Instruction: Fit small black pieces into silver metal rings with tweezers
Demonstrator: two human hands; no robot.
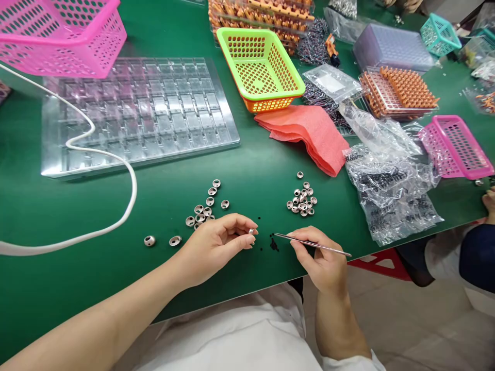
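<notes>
Between thumb and fingertips, my left hand (216,247) pinches a small silver metal ring (251,231), mostly covered by the fingers. My right hand (320,257) grips a pair of thin metal tweezers (309,242). Their tip points left, just above a little pile of tiny black pieces (274,245) on the green table. Beyond my left hand lie several hollow silver metal rings (208,211), a few partly behind the hand. Past my right hand sits a tight cluster of similar, smaller-looking rings (303,200).
A clear plastic tray (224,134) lies at back left beneath a pink basket (77,59). A white cable (131,190) curves across the left. Behind are a green basket (263,95) and red cloth (309,134). Plastic bags (390,190) lie right; another person's hand (490,201) shows at the edge.
</notes>
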